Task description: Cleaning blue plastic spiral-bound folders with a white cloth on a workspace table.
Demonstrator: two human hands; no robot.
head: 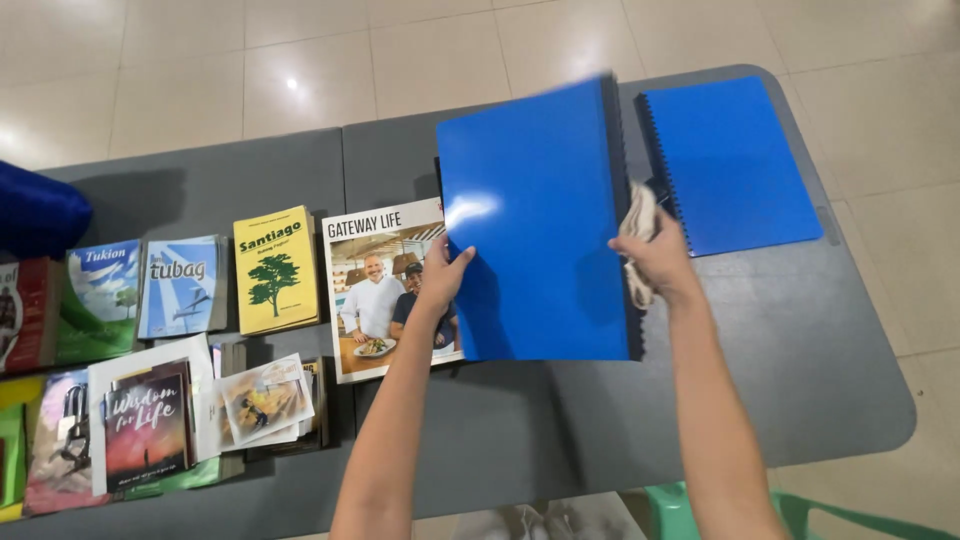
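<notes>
A large blue spiral-bound notebook (535, 220) is held up, tilted, above the grey table (780, 330). My left hand (443, 272) grips its left edge, thumb on the cover. Along its bound right edge sits my right hand (655, 255), which also clutches a pale cloth (638, 215). A second blue spiral notebook (735, 160) lies flat on the table at the far right. Under the raised notebook's left side lies a magazine (375, 290) with two people on its cover.
Several books cover the table's left half: a yellow book with a tree (274, 268), two blue-green ones (180, 285), a dark one (148, 428) and loose photo cards (265, 400). A blue rounded object (40, 210) sits at far left. A green stool (800, 515) stands below the table edge.
</notes>
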